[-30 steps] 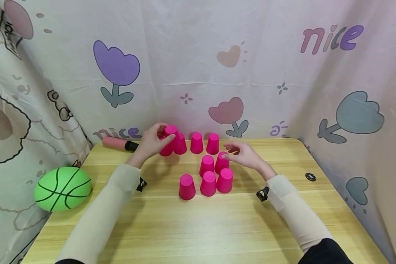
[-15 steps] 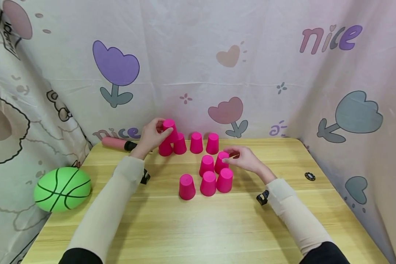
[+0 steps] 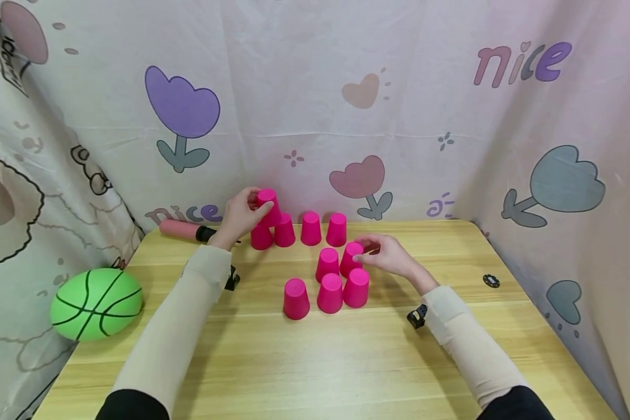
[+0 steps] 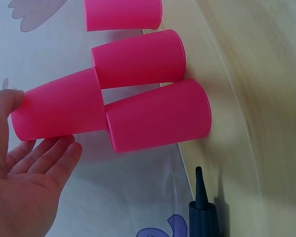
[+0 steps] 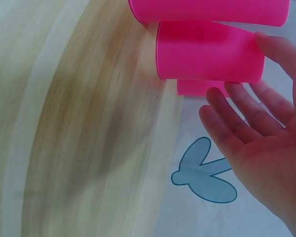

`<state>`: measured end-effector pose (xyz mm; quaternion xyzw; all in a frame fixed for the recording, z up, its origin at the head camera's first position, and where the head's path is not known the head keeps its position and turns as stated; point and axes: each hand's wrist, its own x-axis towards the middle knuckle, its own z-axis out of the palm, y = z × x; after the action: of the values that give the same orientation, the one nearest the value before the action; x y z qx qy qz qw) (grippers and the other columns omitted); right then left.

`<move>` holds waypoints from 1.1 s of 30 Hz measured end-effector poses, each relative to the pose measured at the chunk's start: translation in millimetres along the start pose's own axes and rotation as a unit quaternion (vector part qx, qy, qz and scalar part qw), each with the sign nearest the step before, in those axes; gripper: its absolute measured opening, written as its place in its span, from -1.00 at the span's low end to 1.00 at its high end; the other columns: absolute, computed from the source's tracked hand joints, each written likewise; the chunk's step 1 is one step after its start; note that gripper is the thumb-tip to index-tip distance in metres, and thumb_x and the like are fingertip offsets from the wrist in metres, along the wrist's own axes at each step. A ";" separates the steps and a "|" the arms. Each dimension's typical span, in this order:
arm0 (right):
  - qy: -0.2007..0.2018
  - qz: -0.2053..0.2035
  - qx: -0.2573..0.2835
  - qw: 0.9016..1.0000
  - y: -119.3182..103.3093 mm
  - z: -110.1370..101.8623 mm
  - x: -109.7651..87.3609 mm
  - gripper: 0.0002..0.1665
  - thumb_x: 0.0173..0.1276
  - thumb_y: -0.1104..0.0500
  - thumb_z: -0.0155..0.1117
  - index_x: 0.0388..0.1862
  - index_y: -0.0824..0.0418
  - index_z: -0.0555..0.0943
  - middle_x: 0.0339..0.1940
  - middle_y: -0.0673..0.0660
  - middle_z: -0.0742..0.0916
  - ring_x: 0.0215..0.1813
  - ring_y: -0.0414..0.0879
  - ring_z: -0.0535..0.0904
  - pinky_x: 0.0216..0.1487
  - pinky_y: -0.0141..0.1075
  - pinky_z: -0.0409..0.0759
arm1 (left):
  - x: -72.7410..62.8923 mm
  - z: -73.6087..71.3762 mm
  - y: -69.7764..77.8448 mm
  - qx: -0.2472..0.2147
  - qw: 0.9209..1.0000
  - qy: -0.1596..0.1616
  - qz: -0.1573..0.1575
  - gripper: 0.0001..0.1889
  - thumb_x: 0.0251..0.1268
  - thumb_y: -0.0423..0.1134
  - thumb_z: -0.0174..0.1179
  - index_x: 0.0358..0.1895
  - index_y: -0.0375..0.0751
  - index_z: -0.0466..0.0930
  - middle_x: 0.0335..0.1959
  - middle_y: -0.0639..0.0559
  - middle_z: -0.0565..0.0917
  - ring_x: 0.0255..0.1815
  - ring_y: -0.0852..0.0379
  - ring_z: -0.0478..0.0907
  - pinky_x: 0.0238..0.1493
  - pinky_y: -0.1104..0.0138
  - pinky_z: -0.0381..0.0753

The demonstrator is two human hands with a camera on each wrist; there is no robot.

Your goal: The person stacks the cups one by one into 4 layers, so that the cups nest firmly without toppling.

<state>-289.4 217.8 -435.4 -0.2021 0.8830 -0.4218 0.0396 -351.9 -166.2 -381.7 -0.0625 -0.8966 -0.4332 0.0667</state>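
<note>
In the head view my left hand [image 3: 241, 213] pinches an upside-down pink plastic cup [image 3: 269, 207] between thumb and fingers. That cup overlaps the tops of the two leftmost cups of the back row; in the left wrist view its rim meets the base of the lower cup [image 4: 160, 116]. My right hand [image 3: 385, 255] has thumb and fingers on either side of another pink cup [image 3: 350, 256], standing upside down at mid-table. Beside it stands one more cup [image 3: 328, 265], and the front row holds three, including a cup [image 3: 296, 298] set apart at left.
Two more back-row cups, a middle cup [image 3: 311, 228] and a right cup [image 3: 336, 230], stand near the curtain [image 3: 283, 87]. A pink-handled pump [image 3: 181, 229] lies at back left. A green ball [image 3: 97, 304] sits at the left edge, a black chip [image 3: 491, 281] at right.
My left hand has raised its cup slightly and shifted it left, over the leftmost back cups. My right hand has settled a little lower, its fingers now around the middle cup.
</note>
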 end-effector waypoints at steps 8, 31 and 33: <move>0.003 -0.001 -0.003 1.000 0.8 0.7 0.4 -0.44 0.33 0.13 0.53 0.27 0.27 0.65 0.03 0.20 0.80 0.05 0.03 0.73 0.16 -0.12 0.74 | 6.2 -1.3 -4.2 0.015 1.000 0.002 0.020 -0.36 0.50 0.01 0.29 0.46 -0.26 0.38 0.32 -0.31 0.62 0.29 -0.26 0.60 0.34 -0.08 0.65; 0.002 0.008 -0.007 1.000 0.2 2.8 2.6 -0.46 0.33 0.10 0.53 0.26 0.22 0.67 0.02 0.15 0.80 0.04 0.00 0.73 0.11 -0.18 0.76 | 2.7 -6.7 -8.9 0.021 1.000 -0.006 0.019 -0.25 0.49 0.14 0.28 0.55 -0.20 0.30 0.37 -0.31 0.60 0.36 -0.27 0.57 0.39 -0.10 0.60; 0.007 0.012 -0.010 1.000 -3.0 0.8 3.0 -0.45 0.34 0.07 0.53 0.26 0.23 0.66 0.03 0.16 0.80 0.04 0.02 0.73 0.10 -0.17 0.76 | 0.1 -9.1 -8.4 0.023 1.000 -0.008 0.020 -0.22 0.48 0.16 0.28 0.58 -0.20 0.28 0.39 -0.32 0.59 0.39 -0.28 0.56 0.41 -0.12 0.58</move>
<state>-291.1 214.4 -433.3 -0.1885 0.8898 -0.4141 0.0366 -352.9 -178.5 -382.6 -0.0822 -0.9055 -0.4104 0.0700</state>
